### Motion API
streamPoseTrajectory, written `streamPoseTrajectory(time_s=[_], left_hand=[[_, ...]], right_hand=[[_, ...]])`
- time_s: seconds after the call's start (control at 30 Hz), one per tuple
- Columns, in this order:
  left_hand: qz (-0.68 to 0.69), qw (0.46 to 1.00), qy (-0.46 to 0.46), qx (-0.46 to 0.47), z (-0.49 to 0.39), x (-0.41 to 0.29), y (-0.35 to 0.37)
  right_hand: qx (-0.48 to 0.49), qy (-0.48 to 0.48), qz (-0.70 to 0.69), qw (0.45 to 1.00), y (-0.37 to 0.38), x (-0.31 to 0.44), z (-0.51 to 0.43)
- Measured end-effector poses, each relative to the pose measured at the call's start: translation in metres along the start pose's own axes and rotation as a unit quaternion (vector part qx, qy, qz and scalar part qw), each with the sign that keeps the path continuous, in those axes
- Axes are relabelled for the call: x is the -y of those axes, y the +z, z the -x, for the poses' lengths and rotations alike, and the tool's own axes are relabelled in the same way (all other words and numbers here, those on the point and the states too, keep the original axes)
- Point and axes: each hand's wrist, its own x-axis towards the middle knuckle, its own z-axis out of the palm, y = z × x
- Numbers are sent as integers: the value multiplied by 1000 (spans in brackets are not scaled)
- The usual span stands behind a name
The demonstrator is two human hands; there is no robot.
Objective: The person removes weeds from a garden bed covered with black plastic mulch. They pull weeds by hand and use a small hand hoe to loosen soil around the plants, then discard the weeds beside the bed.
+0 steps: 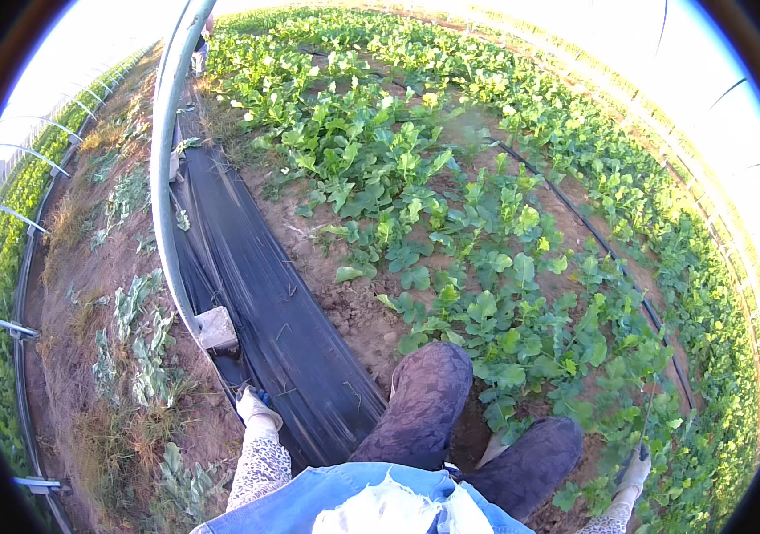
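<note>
My left hand (256,402), in a white glove with dark blue fingers, rests at the left edge of a black plastic ground sheet (286,320), just below a concrete block (217,328); its fingers are too small to read. On the far right, my right hand (635,467), gloved too, grips a thin long tool (649,414) that points up among the leaves; its kind cannot be told. Leafy green plants (486,307) grow in front of my bent knees and around the right hand.
A curved metal hoop pole (161,160) rises beside the block. A black irrigation hose (580,213) crosses the crop rows. Wilted leaves (146,354) lie on soil at the left. Another person (199,57) stands far off at the top left.
</note>
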Motion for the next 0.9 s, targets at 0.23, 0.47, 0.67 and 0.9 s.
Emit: streamPoseTrajectory(time_s=[0.23,0.47,0.67,0.9], left_hand=[[15,1000,10,-23,32,-4,3],[-31,996,58,-56,27,-15,4],[-99,984,144,-20,9,-4,4],[-147,987,55,23,79,-11,38]], right_hand=[[0,76,29,997,7,-59,-9],[-12,137,7,990,-6,-127,24],[-52,191,26,980,-11,-162,45],[-58,270,22,961,-6,-194,89]])
